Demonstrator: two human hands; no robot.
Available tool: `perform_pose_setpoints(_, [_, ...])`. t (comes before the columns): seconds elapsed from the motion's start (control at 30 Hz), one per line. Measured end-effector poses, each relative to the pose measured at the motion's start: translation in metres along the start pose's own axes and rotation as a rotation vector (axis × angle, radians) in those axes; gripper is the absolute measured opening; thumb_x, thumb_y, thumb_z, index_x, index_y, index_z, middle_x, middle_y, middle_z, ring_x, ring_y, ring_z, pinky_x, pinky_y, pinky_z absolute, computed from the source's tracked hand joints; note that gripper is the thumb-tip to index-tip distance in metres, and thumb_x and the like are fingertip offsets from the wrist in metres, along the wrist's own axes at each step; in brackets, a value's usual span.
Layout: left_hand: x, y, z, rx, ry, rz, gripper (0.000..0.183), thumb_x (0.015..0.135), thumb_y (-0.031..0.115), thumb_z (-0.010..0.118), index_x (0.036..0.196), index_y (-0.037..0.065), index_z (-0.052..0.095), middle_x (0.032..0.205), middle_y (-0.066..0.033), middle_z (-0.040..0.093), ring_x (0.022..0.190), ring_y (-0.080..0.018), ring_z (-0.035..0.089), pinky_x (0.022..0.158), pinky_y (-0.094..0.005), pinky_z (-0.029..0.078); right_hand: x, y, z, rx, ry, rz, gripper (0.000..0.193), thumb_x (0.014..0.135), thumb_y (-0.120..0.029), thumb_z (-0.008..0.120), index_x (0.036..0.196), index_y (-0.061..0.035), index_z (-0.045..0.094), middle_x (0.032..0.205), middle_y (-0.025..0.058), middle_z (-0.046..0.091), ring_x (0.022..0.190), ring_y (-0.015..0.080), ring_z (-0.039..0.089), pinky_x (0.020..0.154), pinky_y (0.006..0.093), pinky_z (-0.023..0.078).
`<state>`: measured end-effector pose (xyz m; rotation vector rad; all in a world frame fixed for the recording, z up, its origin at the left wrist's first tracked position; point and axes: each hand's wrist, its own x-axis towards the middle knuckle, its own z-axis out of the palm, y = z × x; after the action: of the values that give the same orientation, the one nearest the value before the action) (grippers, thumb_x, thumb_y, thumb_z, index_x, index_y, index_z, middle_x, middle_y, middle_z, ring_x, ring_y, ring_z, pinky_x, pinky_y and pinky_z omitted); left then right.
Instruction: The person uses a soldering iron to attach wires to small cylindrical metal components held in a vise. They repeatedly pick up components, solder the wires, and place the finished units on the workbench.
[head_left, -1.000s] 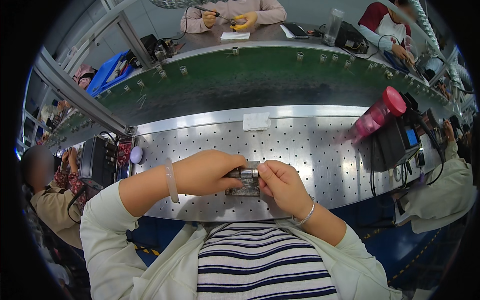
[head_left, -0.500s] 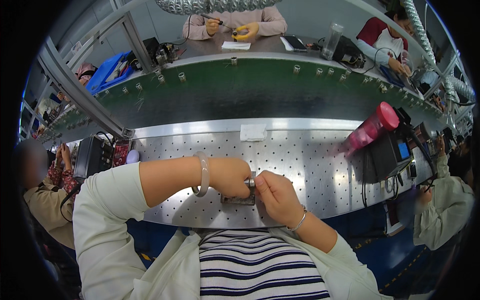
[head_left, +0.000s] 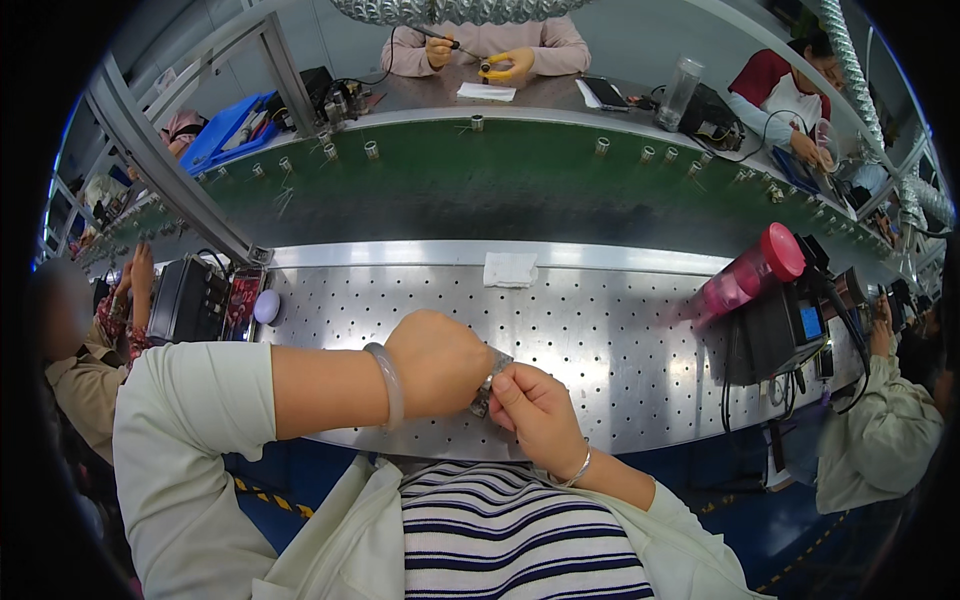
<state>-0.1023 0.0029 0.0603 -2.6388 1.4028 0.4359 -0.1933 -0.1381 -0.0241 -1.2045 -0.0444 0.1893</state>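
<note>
Near the table's front edge my two hands meet over a small grey metal block (head_left: 480, 404), which is mostly covered by them. My left hand (head_left: 435, 362) is closed in a fist, back upward, against the block's left side. Its fingertips and whatever they grip are hidden. From the right, my right hand (head_left: 538, 412) pinches a small silver cylinder (head_left: 488, 382) between thumb and fingers, at the block. Only a short part of that cylinder shows between the hands.
The perforated metal tabletop (head_left: 620, 330) holds a white folded cloth (head_left: 510, 269), a pink bottle (head_left: 745, 275) and a black box with a blue display (head_left: 785, 335). Beyond runs a green conveyor (head_left: 540, 165) with several small metal cylinders. Co-workers sit opposite and at both sides.
The block has turned from lying square to a slant between my hands. My left fist has rolled over it and my right hand has moved slightly down. The whole view has shifted a little.
</note>
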Motion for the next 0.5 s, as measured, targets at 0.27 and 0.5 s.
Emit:
perform_pose_setpoints(0.27, [0.005, -0.009, 0.022, 0.049, 0.244, 0.079, 0.013, 0.060, 0.020, 0.071, 0.063, 0.011, 0.063, 0.063, -0.0094, 0.065, 0.059, -0.0273, 0.064, 0.053, -0.0371, 0.050, -0.002, 0.003, 0.007, 0.157, 0.073, 0.047, 0.031, 0.101, -0.023, 0.048, 0.077, -0.0034, 0.052, 0.060, -0.0024, 0.044, 0.053, 0.0064, 0.033, 0.052, 0.0219, 0.030])
perform_pose_setpoints(0.5, [0.007, -0.009, 0.019, 0.102, 0.324, 0.135, 0.006, 0.064, 0.017, 0.068, 0.064, 0.012, 0.066, 0.064, -0.0078, 0.066, 0.059, -0.0254, 0.066, 0.052, -0.0352, 0.051, -0.004, 0.004, 0.009, 0.233, 0.107, 0.045, 0.031, 0.101, -0.025, 0.049, 0.077, -0.0041, 0.052, 0.062, -0.0018, 0.046, 0.053, 0.0067, 0.035, 0.051, 0.0217, 0.030])
